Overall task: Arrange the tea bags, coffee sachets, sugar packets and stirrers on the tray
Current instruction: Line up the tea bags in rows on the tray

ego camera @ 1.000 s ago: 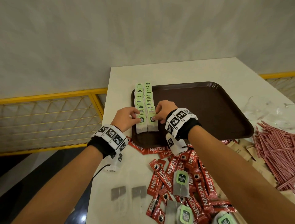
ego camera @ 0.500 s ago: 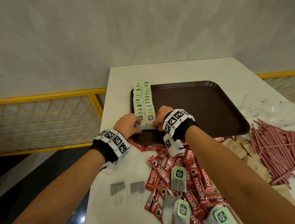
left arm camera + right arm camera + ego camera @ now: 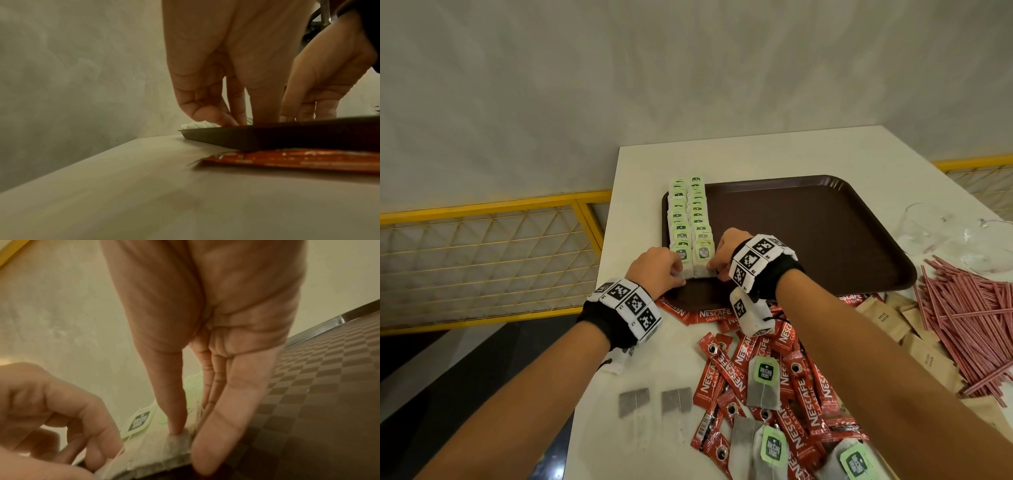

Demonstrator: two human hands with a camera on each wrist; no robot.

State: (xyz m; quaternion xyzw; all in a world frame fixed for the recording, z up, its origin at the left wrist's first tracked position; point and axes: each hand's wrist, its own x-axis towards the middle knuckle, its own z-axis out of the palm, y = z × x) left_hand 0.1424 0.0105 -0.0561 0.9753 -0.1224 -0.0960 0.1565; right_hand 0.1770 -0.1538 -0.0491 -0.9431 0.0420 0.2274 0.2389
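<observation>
Loose tea bags [image 3: 763, 385]: nearest, at 6 o'clock, on top of the sachet heap; green tags read "McCoy teas". Two tagless bags [image 3: 654, 401] lie side by side on bare table at 7 o'clock.
Sachets [image 3: 743, 359]: red sticks, white "NESCAFE CLASSIC", jumbled at 5 to 6 o'clock; one [image 3: 298, 160] is tucked under the tray's near edge.
Sugar packets [image 3: 893, 320]: brown paper, at 4 o'clock between sachets and stirrers; print too small to read.
Stirrers [image 3: 976, 318]: pink pile at 3 o'clock, on the table.
Left hand [image 3: 659, 270]: at the tray's near-left corner, fingers curled, tips pinching the near end of the left row.
Right hand [image 3: 726, 251]: just right of it; thumb [image 3: 174, 410] presses down on the front bag, straight fingers [image 3: 230, 410] flat against the row's right side.
Rows [image 3: 690, 222]: two lines of tea bags overlapping along the tray's left edge, running to 12 o'clock, green "McCoy teas" tags up.
Tray [image 3: 825, 233]: dark brown, checker-textured floor, bare right of the rows.
Glasses [image 3: 941, 233]: clear, at 2 o'clock beyond the stirrers.
Table [image 3: 774, 154]: white, against a grey wall.
Railing [image 3: 482, 246]: yellow mesh, at 9 o'clock.
</observation>
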